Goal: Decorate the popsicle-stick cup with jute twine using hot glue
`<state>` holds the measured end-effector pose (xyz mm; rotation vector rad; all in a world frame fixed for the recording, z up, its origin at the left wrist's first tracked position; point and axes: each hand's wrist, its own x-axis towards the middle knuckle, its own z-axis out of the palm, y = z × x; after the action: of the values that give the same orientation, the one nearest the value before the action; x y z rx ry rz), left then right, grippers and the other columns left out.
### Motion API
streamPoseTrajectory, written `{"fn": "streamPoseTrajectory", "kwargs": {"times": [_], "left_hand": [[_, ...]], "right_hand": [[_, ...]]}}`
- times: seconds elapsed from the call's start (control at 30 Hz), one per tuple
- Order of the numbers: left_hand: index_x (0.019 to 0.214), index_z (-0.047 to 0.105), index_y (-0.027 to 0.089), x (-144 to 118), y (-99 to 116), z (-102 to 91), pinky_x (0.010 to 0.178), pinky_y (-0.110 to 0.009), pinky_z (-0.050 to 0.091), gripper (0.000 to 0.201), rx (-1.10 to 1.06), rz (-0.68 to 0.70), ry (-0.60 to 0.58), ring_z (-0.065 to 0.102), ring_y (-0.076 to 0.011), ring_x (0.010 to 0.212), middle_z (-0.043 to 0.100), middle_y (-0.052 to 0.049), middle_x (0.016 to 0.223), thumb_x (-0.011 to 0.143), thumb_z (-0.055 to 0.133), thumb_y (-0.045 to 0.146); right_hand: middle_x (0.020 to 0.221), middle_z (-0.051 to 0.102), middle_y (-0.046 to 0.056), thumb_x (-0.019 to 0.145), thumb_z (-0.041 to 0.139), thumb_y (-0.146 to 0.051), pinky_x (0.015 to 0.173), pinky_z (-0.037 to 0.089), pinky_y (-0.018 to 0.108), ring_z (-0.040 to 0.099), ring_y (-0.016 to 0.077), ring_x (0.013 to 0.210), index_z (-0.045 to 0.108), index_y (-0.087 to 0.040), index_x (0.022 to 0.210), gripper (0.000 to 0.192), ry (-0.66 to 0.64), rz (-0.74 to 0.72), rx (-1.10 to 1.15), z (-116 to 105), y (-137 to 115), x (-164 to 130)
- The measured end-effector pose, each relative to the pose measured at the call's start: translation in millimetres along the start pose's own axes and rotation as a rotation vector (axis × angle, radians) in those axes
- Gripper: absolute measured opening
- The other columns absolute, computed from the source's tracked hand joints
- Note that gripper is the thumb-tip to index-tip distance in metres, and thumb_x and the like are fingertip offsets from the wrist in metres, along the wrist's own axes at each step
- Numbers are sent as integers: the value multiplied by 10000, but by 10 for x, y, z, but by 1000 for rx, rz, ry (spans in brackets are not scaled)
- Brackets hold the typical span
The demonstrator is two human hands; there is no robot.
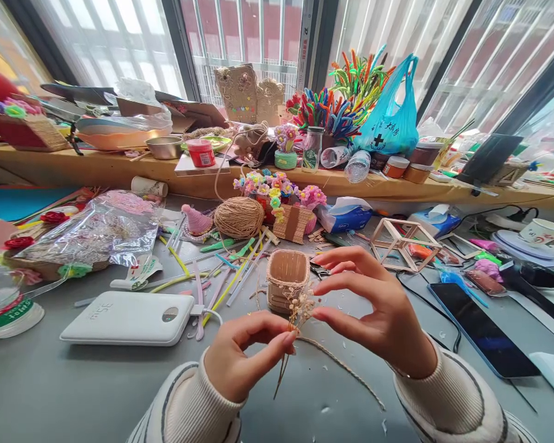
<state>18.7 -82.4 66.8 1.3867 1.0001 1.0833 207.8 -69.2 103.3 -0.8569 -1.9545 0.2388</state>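
nearest the camera, 2 pale sleeves (443,394) with dark stripes reach in over the grey table (96,394). the person's left hand (247,357) pinches the thin stems of 1 dried sprig (300,303) between thumb and forefinger, and the stem ends poke out below the grip. the right hand (373,304) is up on the other side, fingers spread and curved, with a gap between thumb and forefinger right beside the small flower heads (whether those 2 tips touch the blooms, the view does not tell). the hands are apart, with the sprig between them.

a braided cord (346,362) lies on the table just past the fingers, trailing toward the right sleeve. behind the sprig stands a small square basket (276,296), upright, its rim wrapped in twine. a white power bank (124,320) lies to the left with a cable plugged in; a dark phone (484,329) lies to the right.

farther back, a ball of twine (239,217) sits between a pink knitted hat (197,223) and a cluster of flowers. along the ledge (106,161) beyond are a red tub (200,154), a jar (312,149), bright pipe cleaners (321,117) and a blue bag (390,117). windows (244,31) rise behind.
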Motion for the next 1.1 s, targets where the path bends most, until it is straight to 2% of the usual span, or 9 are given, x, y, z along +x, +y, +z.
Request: {"fn": "streamPoseTrajectory", "kwargs": {"times": [0.17,0.3,0.47,0.6,0.8,0.9,1.1], "left_hand": [[729,684,174,-1,-88,-21,564,-176,447,92,324,402,80,567,-84,551,653,5,613,730,613,115],[791,662,169,10,-145,-26,592,-167,448,93,464,558,113,574,-75,579,652,7,649,764,598,108],[808,645,166,24,-145,-36,600,-163,451,99,506,609,88,588,-77,597,657,4,667,769,594,91],[814,638,162,28,-140,-34,598,-170,453,103,522,617,74,587,-80,599,654,1,670,773,588,82],[815,633,172,23,-189,12,586,-183,450,107,561,672,171,563,-78,582,628,11,656,789,571,89],[828,631,175,27,-197,8,586,-181,455,107,574,696,182,567,-78,582,630,12,660,792,571,94],[883,616,150,44,-166,-75,611,-187,484,169,727,789,111,596,-91,614,645,-4,686,749,611,48]], "right_hand": [[1022,584,76,715,708,-254,839,482,251,572,144,988,656,-163,835,159,-2,22,5,22,2,0],[1022,590,74,728,699,-273,884,461,230,573,132,994,657,-160,840,165,-24,37,52,21,22,7],[1005,599,71,793,629,-281,901,453,237,574,128,992,665,-163,860,141,-41,61,114,27,44,10],[1003,600,70,762,662,-259,896,466,263,583,142,982,664,-168,848,125,-43,76,130,50,56,12],[978,617,55,747,674,-270,868,490,318,595,167,966,670,-202,815,96,-28,147,155,69,53,25],[980,616,53,738,683,-268,865,488,312,595,165,964,670,-202,809,98,-26,159,166,69,44,24],[956,618,37,737,685,-295,875,471,297,586,152,969,670,-212,771,91,-34,262,226,90,38,15]]}}
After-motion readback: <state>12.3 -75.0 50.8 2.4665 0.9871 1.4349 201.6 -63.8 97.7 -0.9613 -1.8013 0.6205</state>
